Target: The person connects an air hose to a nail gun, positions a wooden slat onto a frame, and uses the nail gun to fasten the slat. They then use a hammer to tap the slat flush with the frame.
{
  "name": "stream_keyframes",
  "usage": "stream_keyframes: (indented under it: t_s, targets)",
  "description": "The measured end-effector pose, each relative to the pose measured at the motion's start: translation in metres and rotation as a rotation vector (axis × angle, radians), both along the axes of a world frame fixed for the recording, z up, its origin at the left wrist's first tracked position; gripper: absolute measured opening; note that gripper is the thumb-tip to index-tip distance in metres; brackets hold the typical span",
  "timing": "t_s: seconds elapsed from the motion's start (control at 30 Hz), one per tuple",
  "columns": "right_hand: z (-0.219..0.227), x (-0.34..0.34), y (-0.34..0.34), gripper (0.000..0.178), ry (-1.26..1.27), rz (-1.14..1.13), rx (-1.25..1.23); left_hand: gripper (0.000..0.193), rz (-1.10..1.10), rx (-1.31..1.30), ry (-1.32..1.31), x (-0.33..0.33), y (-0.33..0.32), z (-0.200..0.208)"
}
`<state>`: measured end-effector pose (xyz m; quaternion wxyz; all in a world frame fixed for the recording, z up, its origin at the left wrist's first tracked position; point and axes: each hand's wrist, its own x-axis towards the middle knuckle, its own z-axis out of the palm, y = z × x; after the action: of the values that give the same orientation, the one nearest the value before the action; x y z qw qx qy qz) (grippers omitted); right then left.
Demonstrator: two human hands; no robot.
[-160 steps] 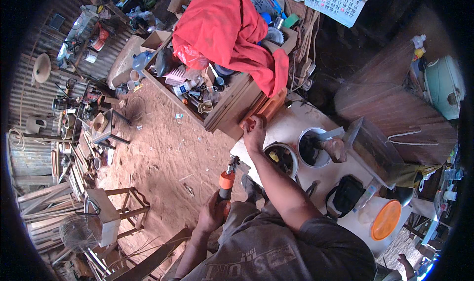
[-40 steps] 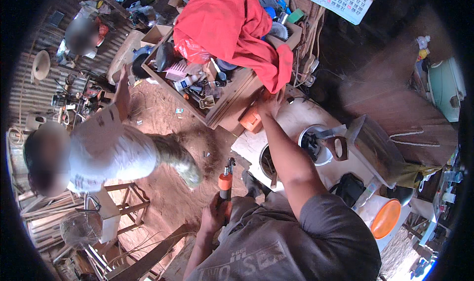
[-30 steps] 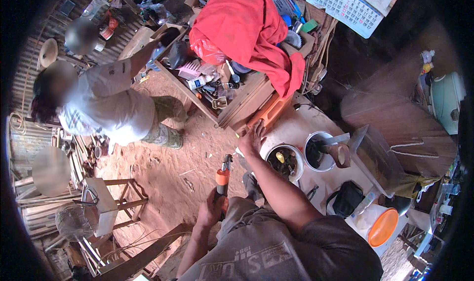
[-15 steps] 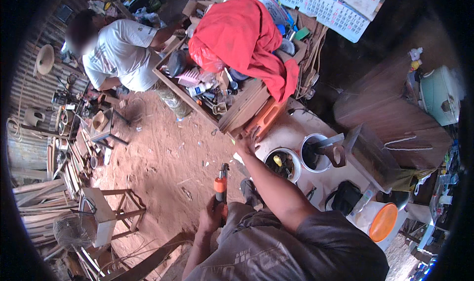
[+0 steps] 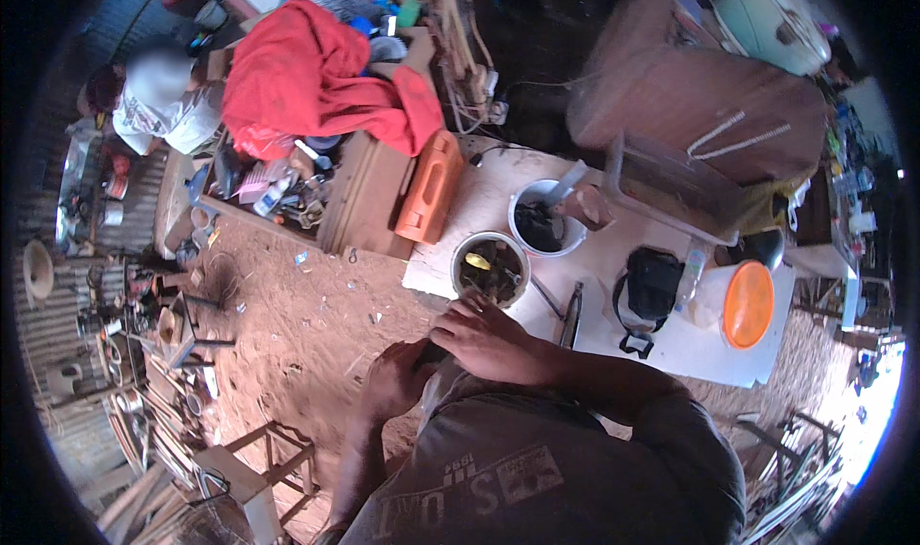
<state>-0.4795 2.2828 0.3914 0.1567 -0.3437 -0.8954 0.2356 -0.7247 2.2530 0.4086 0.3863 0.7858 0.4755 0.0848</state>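
Observation:
My left hand [image 5: 395, 380] is closed around the dark handle of a tool in front of my body; the earlier view shows it as orange and black with a metal end. Most of the tool is now covered by my hands. My right hand [image 5: 486, 341] meets the left one, its fingers bent in together over the tool's front; what they pinch is hidden. Just beyond them stands a round bucket [image 5: 526, 275] of dark odds and ends with a yellow piece on top. An orange plastic case [image 5: 431, 189] leans against the wooden workbench [image 5: 369, 176], apart from both hands.
A second white bucket [image 5: 515, 221], a black bag [image 5: 650, 286] and an orange-lidded tub [image 5: 747, 306] share the white table [image 5: 604, 353]. Red cloth [image 5: 316, 76] covers part of the cluttered bench. A co-worker [image 5: 158, 104] is at the far left. A wooden stool [image 5: 259, 468] stands lower left.
My right hand has left the orange case and come back to my left hand. The tool is now mostly hidden between them. The view has swung to the right.

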Motion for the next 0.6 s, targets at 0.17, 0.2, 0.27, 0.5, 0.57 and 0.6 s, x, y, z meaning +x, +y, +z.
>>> stream_keyframes:
  t_s: [0.17,0.2,0.27,0.5,0.57,0.6]
  targets:
    - [0.047,0.065,-0.016,0.038,-0.287,-0.004,-0.3,0.055,-0.386,-0.023,-0.04,0.072,0.045,0.066]
    - [0.036,0.081,-0.027,0.046,-0.081,-0.089,-0.25,0.053,-0.438,0.007,-0.011,0.079,0.048,0.068]
    - [0.065,0.117,-0.036,0.053,-0.048,-0.245,-0.473,0.052,-0.409,0.092,-0.128,0.099,0.066,0.094]
    - [-0.003,0.223,-0.117,0.04,0.135,-0.998,-0.826,0.041,0.007,0.538,-0.11,0.077,0.154,0.126]
    - [-0.113,0.251,-0.156,0.029,0.064,-1.038,-0.409,0.061,0.135,0.796,0.06,0.059,0.185,0.117]
    - [-0.122,0.245,-0.152,0.036,0.032,-1.077,-0.469,0.069,0.192,0.845,0.133,0.051,0.2,0.114]
